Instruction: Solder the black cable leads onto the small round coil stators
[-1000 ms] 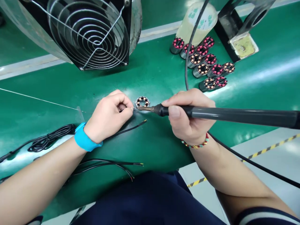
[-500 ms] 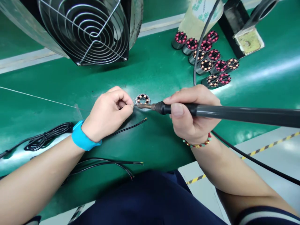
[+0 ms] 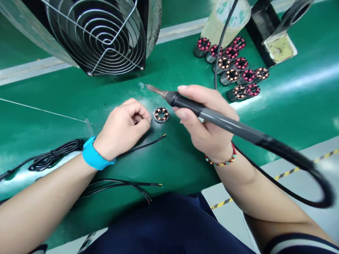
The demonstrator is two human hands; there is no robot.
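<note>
My right hand [image 3: 212, 120] is wrapped round a soldering iron [image 3: 185, 102]. Its bare metal tip points up and left, raised over the mat with a faint wisp near it. Below the tip stands a small motor stator [image 3: 161, 115], a ring with copper windings and thin wire ends on its left side. My left hand [image 3: 124, 128], closed in a pinch, holds those fine wires at the fingertips; the exact grip is partly hidden. Just under that hand a black cable end [image 3: 148, 144] with stripped tips lies on the mat.
A fan with a wire guard [image 3: 106, 42] stands at the back left. Several wound stators [image 3: 233, 76] cluster at the back right, beside a tape roll [image 3: 225, 21] and an iron stand with sponge [image 3: 280, 47]. Coiled black cable [image 3: 50, 155] and loose cables [image 3: 127, 183] lie left.
My right hand has lifted the soldering iron up and left, off the wires beside the stator, and the iron now tilts. My left hand has stayed in place.
</note>
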